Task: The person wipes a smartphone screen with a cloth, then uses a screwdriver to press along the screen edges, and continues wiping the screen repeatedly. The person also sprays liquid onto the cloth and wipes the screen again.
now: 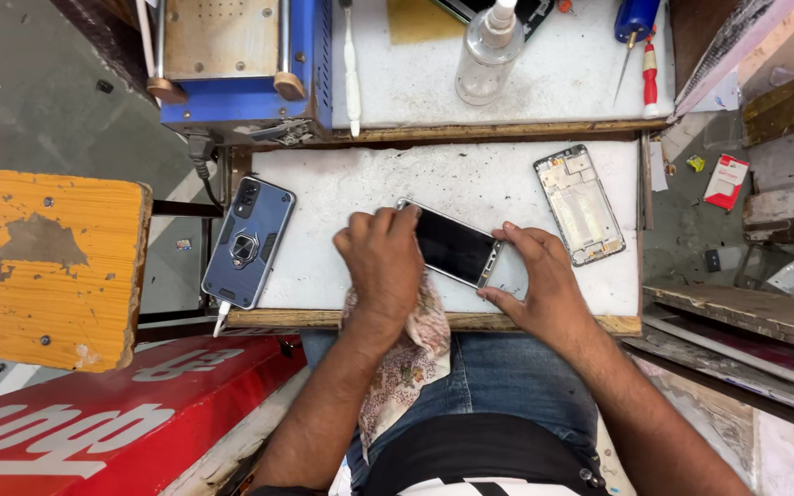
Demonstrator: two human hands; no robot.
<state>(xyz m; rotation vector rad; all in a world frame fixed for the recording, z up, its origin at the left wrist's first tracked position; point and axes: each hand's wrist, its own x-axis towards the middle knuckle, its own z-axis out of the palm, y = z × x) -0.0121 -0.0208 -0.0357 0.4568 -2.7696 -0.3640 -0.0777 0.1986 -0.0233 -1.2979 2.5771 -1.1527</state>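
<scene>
Two hands on a dark-screened phone (452,244) atop the white counter (342,197): left hand (384,262) pressing a patterned cloth (408,354) against it, right hand (537,276) fingers grasping its edge.

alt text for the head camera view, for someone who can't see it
Seen from above, a left hand presses a patterned cloth on a dark phone screen that the right hand steadies on a white work board; a cased blue phone lies left, a bare phone frame right.

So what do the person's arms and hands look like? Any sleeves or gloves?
Both arms are bare right up to the picture's edge: no sleeves in view. The left hand and right hand wear no gloves, and I see no rings, watch or bracelets. The fingernails are short.
</scene>
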